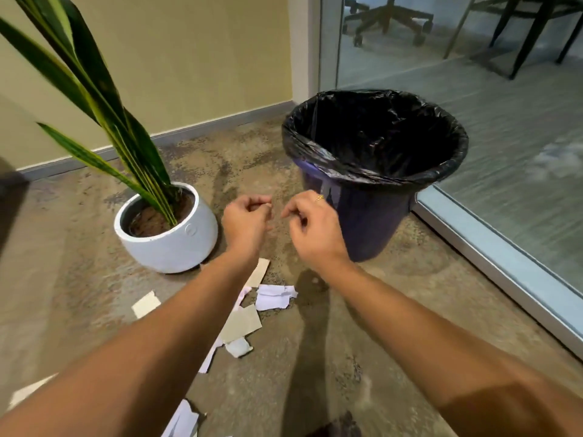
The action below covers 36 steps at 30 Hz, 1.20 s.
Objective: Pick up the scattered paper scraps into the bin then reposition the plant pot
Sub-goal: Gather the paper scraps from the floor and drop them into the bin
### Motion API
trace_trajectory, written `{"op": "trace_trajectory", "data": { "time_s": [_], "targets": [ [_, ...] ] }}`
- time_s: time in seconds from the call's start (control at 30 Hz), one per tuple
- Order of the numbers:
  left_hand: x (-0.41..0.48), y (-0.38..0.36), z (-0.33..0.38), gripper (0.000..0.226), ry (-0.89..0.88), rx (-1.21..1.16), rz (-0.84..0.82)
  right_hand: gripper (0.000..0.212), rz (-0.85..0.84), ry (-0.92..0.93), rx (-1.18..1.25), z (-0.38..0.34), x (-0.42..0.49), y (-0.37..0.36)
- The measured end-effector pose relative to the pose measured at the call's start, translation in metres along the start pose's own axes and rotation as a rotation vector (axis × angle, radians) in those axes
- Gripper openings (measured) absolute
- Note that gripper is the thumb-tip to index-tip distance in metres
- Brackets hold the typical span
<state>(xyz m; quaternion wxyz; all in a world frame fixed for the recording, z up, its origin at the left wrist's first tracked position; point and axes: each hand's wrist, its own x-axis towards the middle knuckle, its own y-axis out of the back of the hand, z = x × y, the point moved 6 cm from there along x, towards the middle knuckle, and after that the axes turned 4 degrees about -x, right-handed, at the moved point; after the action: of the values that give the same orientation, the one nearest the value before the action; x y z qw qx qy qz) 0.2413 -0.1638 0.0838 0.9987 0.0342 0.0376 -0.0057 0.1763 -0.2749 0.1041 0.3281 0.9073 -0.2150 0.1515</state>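
Lying scattered on floor beneath forearms: paper scraps (pixel 273 296). Plant pot (pixel 170 247) beyond at left, bin (pixel 378 216) at right. Left hand (pixel 247 217), right hand (pixel 310 223) outstretched between them, near each other, fingers curled, nothing visibly held.

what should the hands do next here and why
Probably lower the right hand to the white crumpled scrap and pinch it. Both it and the left hand hover with curled fingers, no paper visible in them, while that scrap lies on the floor just short of the bin.
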Motion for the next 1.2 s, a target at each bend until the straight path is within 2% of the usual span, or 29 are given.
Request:
{"op": "trace_trajectory", "data": {
  "time_s": [0.1,0.13,0.23,0.33,0.4,0.5,0.6,0.7,0.8,0.9,1.2],
  "targets": [
    [-0.003,0.043,-0.066,0.009,0.179,0.268,-0.035,0.022,-0.404,-0.094,-0.151,0.027,-0.019,-0.06],
    [-0.007,0.057,-0.088,0.012,0.223,0.406,-0.067,0.027,-0.537,-0.111,-0.225,0.038,-0.027,-0.078],
    [-0.024,0.083,-0.139,0.054,0.226,0.836,-0.247,0.051,-0.85,-0.153,-0.365,0.066,-0.055,-0.12],
    [-0.041,0.092,-0.178,0.098,0.175,1.125,-0.441,0.069,-1.005,-0.168,-0.472,0.088,-0.075,-0.15],
    [-0.048,0.093,-0.2,0.106,0.2,1.218,-0.52,0.076,-1.034,-0.165,-0.56,0.1,-0.08,-0.165],
    [-0.056,0.091,-0.224,0.101,0.252,1.239,-0.602,0.08,-1.038,-0.125,-0.655,0.109,-0.077,-0.182],
    [-0.06,0.09,-0.234,0.088,0.258,1.223,-0.615,0.092,-1.105,-0.032,-0.746,0.114,-0.072,-0.197],
    [-0.06,0.092,-0.232,0.069,0.192,1.217,-0.584,0.098,-1.174,-0.024,-0.791,0.12,-0.067,-0.212],
    [-0.063,0.094,-0.228,0.07,0.134,1.262,-0.571,0.093,-1.203,-0.038,-0.816,0.126,-0.068,-0.223],
    [-0.071,0.093,-0.225,0.067,0.096,1.322,-0.583,0.081,-1.155,-0.027,-0.828,0.126,-0.066,-0.229],
    [-0.076,0.086,-0.221,0.061,0.088,1.366,-0.559,0.041,-0.948,0.215,-0.941,0.106,-0.058,-0.219]
  ]
}}
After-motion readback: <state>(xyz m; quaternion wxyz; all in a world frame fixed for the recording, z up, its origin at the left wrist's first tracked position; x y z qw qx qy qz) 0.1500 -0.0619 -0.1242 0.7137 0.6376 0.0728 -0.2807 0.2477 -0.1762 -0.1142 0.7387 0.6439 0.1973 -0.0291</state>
